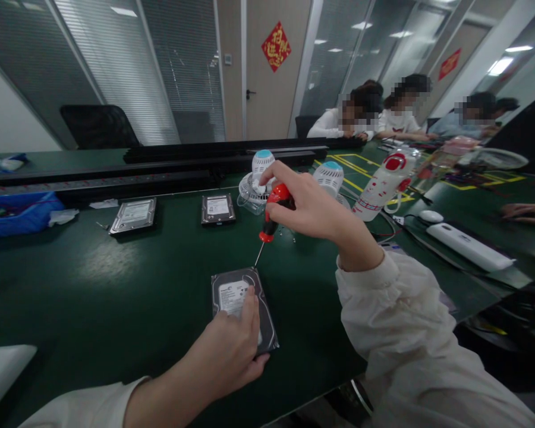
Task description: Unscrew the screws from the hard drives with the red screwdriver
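A hard drive (266, 315) with a white label lies flat on the green tabletop in front of me. My left hand (232, 345) grips its near part, fingers across the label and thumb at the near right edge; the hand covers part of the drive. My right hand (305, 205) is wrapped round the red and black handle of a screwdriver (267, 230). The slim shaft slants down to the drive's far right corner, and the tip appears to touch a spot there. Whether a screw sits under the tip is too small to tell.
Two more hard drives, one at left (134, 215) and a smaller one (218, 209), lie farther back. Beyond my right hand stand white fans (329, 177) and a patterned bottle (386, 184). A power strip (470, 245) with cables lies right; a blue bin (22, 215) sits left. People sit across the table.
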Demonstrator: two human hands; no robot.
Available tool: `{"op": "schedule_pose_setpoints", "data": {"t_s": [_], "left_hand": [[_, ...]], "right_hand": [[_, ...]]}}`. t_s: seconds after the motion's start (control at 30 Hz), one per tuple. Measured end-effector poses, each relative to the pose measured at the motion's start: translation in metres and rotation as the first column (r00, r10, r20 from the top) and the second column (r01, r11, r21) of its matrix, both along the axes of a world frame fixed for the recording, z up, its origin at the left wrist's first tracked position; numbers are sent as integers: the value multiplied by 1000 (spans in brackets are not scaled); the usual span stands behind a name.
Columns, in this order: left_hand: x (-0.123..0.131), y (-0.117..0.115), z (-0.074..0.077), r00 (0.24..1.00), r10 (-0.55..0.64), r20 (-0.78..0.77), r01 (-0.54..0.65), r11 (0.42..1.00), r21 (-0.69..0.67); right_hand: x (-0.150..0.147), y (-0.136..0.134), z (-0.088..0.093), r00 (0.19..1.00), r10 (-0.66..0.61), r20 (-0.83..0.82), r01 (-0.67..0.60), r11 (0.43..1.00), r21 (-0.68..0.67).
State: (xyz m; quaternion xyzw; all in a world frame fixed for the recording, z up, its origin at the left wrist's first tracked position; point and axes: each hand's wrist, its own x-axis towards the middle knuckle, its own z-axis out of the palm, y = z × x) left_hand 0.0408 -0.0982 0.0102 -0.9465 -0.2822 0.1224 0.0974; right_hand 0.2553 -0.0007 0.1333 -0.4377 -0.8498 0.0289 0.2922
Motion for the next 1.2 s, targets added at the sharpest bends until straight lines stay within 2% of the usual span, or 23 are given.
{"op": "schedule_pose_setpoints", "data": {"t_s": [0.07,0.23,0.4,0.57,0.73,0.9,1.1,1.2], "left_hand": [[-1,0,0,1000,-6,10,6,1000,11],[-2,0,-1,1000,-12,18,12,1000,10],[-1,0,0,1000,-10,27,10,1000,8],[0,0,1,1000,-4,8,4,1000,23],[0,0,2,1000,-17,0,17,1000,26],[0,-1,4,999,-49,-7,49,998,29],[1,1,3,999,-36,33,36,999,20],[2,2,4,999,-33,9,33,999,7]], "right_hand": [[-1,0,-1,1000,-13,11,13,1000,22],[-3,2,-2,987,-149,53,144,985,90],[-1,0,2,998,-48,40,46,997,59],[-1,0,3,996,-86,20,85,995,58],[0,-1,3,1000,3,20,-4,999,36],[0,-1,3,997,-63,35,61,997,51],[1,-2,4,999,0,51,-1,1000,16],[0,-2,5,998,-34,51,33,999,24]]}}
